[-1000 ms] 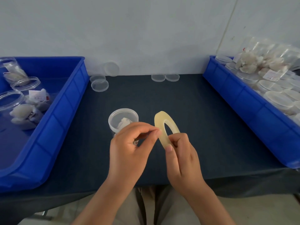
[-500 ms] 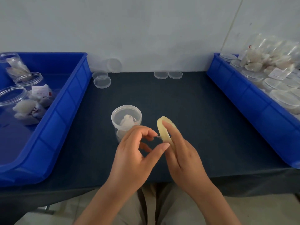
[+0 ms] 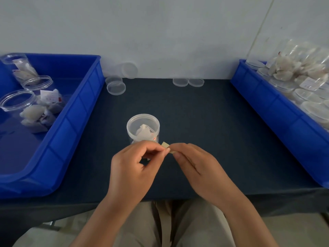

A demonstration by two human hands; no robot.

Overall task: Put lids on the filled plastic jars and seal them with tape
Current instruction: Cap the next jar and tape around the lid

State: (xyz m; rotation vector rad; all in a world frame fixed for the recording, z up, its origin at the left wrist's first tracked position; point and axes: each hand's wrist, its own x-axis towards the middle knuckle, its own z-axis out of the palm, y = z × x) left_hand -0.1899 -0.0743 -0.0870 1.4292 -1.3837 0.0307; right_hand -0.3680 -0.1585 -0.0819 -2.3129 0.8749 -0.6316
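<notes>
Nearest the person, the left hand [image 3: 137, 163] and the right hand [image 3: 201, 166] are meeting fingertip to fingertip above the dark blue bench [image 3: 204, 122]. Each grip is closing in a pinch on the pale yellowish tape [image 3: 166, 146], of which only a small piece is showing between them; whether the roll is sitting inside the right palm cannot be told. The likely trouble is starting here: if the left thumb and forefinger are holding a freed end, it is risking folding back and sticking to itself or to the fingertips, or tearing off short as the hands are pulling apart. Just beyond the knuckles the small clear plastic jar with its translucent lid [image 3: 143, 128] is standing upright and unheld, a white packet showing inside. With both hands busy, a sticky strip pressing on its side could be tipping or dragging it, and a lid sitting unevenly would be getting taped crooked. Farther out, the blue plastic bin on the left [image 3: 76, 122] is holding open filled jars [image 3: 17, 101], the blue plastic bin on the right [image 3: 267, 111] is holding lidded ones, and loose clear lids [image 3: 116, 85] are lying by the wall.
</notes>
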